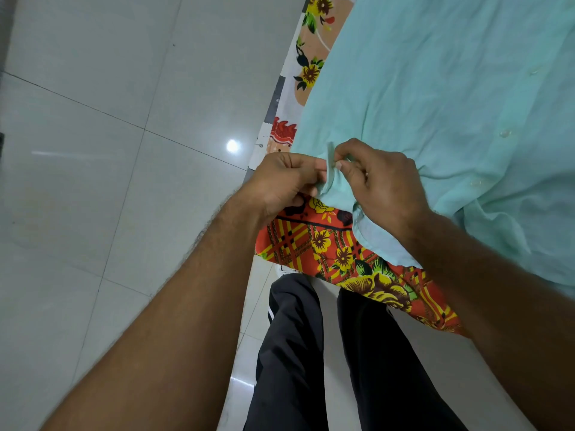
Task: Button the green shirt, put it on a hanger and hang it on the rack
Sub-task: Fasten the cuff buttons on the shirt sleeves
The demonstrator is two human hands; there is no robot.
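Buttoning the lowest part of the green shirt's front.

Nearest to me, my left hand (280, 178) and right hand (376, 181) both pinch the placket edge (329, 169) of the green shirt (451, 88), which lies on a flowered cloth (326, 244). Beyond my right hand, three buttons (504, 133) seem already closed. I judge the next move must push the button through its hole; the button itself I cannot see. No writing is readable.

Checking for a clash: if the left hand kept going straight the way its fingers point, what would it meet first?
The left hand points at the right hand. It would first meet the green shirt strip pinched between them, then probably the right fingertips.
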